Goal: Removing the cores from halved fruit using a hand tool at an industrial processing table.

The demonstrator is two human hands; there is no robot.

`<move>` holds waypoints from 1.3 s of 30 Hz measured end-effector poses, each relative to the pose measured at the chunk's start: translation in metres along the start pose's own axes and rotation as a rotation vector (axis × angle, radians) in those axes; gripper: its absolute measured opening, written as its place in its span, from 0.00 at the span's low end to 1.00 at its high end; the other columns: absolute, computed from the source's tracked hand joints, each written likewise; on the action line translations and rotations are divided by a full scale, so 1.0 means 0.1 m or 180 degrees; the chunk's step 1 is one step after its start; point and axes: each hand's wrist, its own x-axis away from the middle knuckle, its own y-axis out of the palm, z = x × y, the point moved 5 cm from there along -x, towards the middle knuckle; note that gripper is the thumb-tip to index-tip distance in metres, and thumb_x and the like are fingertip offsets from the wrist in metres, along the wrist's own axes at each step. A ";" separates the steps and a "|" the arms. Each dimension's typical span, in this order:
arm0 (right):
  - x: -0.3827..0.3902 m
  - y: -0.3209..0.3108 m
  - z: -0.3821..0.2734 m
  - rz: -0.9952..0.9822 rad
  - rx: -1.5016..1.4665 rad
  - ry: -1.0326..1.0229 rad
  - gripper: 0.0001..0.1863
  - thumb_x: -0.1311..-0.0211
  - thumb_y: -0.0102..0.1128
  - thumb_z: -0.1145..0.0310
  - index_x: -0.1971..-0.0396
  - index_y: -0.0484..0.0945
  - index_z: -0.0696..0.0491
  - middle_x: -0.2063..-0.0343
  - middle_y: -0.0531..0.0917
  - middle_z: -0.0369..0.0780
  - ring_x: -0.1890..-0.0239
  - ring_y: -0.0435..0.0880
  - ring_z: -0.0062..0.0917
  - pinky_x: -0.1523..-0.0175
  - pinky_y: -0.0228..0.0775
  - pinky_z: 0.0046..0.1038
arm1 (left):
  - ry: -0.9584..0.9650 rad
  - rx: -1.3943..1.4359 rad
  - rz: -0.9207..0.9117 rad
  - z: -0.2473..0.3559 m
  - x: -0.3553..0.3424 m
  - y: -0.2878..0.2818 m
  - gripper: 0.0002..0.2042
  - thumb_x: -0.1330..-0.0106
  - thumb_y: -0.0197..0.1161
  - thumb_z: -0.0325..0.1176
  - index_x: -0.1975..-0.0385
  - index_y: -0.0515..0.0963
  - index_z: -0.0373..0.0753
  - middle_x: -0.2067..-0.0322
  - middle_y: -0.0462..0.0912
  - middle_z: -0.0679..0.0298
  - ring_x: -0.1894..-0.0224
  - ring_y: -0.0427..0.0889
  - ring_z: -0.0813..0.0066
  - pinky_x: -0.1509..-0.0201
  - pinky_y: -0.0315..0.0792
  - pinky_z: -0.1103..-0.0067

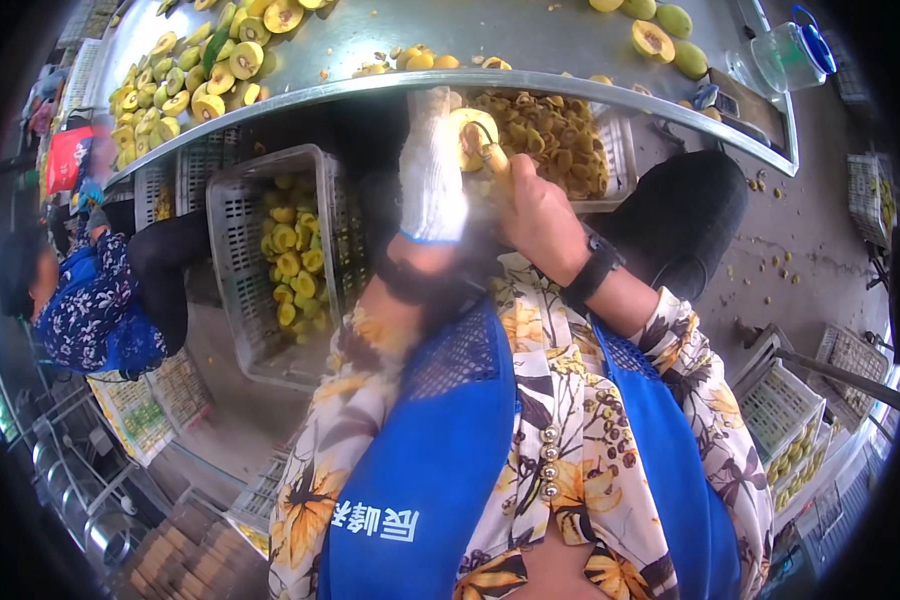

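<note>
My left hand (432,185), in a white knit glove, is closed round a yellow halved fruit (467,143) that looks like a peach. Bare and closed, my right hand (545,215) grips a pitting tool (496,160) by its yellowish handle. The tool's thin curved metal end lies against the cut face of the fruit. Both hands are just below the metal table's near edge. Under them, a pale crate (620,150) contains a heap of small brownish-yellow pieces. To the left, a grey plastic crate (232,240) holds several hollowed yellow-green halves (292,255).
A metal table (370,40) spans the top, with piled fruit halves (185,80) at left and whole green fruit (675,22) at right. A clear jar (778,58) with a blue lid stands at its right corner. At left sits a co-worker (100,300). Stacked crates (785,400) stand lower right.
</note>
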 end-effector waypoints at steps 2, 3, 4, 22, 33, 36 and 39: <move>0.02 0.01 0.00 0.0033 -0.0065 0.0088 0.11 0.45 0.49 0.72 0.68 0.58 0.60 0.82 0.74 0.56 0.76 0.73 0.52 0.71 0.64 0.46 | 0.0098 -0.0154 0.0155 0.01 -0.01 0.02 0.17 0.36 0.51 0.46 0.61 0.72 0.38 0.68 0.75 0.64 0.66 0.74 0.76 0.64 0.70 0.80; 0.02 0.02 0.00 0.0032 -0.0062 0.0089 0.11 0.45 0.49 0.72 0.68 0.58 0.60 0.82 0.74 0.56 0.76 0.73 0.52 0.71 0.64 0.46 | 0.0141 -0.0227 0.0229 0.02 -0.01 0.02 0.17 0.36 0.50 0.47 0.61 0.72 0.38 0.68 0.75 0.64 0.66 0.74 0.76 0.64 0.69 0.81; 0.03 0.01 -0.01 0.0050 -0.0079 0.0111 0.11 0.45 0.49 0.72 0.69 0.58 0.60 0.83 0.73 0.56 0.76 0.73 0.52 0.71 0.64 0.46 | 0.0186 -0.0291 0.0285 0.03 -0.02 0.03 0.17 0.36 0.50 0.47 0.61 0.72 0.38 0.67 0.75 0.64 0.66 0.74 0.76 0.63 0.69 0.81; 0.00 0.15 0.04 -0.0495 -0.0344 0.0152 0.10 0.50 0.52 0.74 0.71 0.64 0.62 0.81 0.74 0.55 0.74 0.75 0.51 0.71 0.66 0.41 | -0.0063 -0.0662 0.0076 0.20 -0.14 0.07 0.16 0.43 0.61 0.43 0.67 0.75 0.34 0.78 0.77 0.63 0.79 0.75 0.80 0.78 0.67 0.87; 0.04 0.16 -0.06 -0.1130 -0.2016 0.1545 0.12 0.43 0.52 0.65 0.70 0.68 0.59 0.89 0.71 0.35 0.93 0.67 0.16 0.89 0.57 0.21 | -0.0392 -0.0186 0.0168 0.09 -0.15 0.11 0.13 0.40 0.58 0.41 0.70 0.72 0.35 0.77 0.77 0.60 0.80 0.76 0.72 0.78 0.71 0.80; 0.04 0.13 -0.10 -0.1472 -0.2339 0.1500 0.07 0.46 0.48 0.70 0.70 0.68 0.58 0.89 0.70 0.34 0.92 0.67 0.16 0.88 0.58 0.20 | 0.0160 -0.0570 0.0297 0.13 -0.17 0.10 0.12 0.41 0.60 0.38 0.75 0.72 0.35 0.81 0.75 0.58 0.83 0.74 0.74 0.82 0.67 0.83; 0.02 0.27 -0.08 -0.1494 -0.2355 0.0865 0.07 0.47 0.47 0.73 0.67 0.66 0.56 0.89 0.67 0.34 0.91 0.65 0.16 0.88 0.59 0.19 | -0.0409 -0.0610 0.0209 0.05 -0.22 0.11 0.14 0.41 0.59 0.42 0.74 0.72 0.35 0.80 0.76 0.59 0.82 0.77 0.71 0.82 0.70 0.81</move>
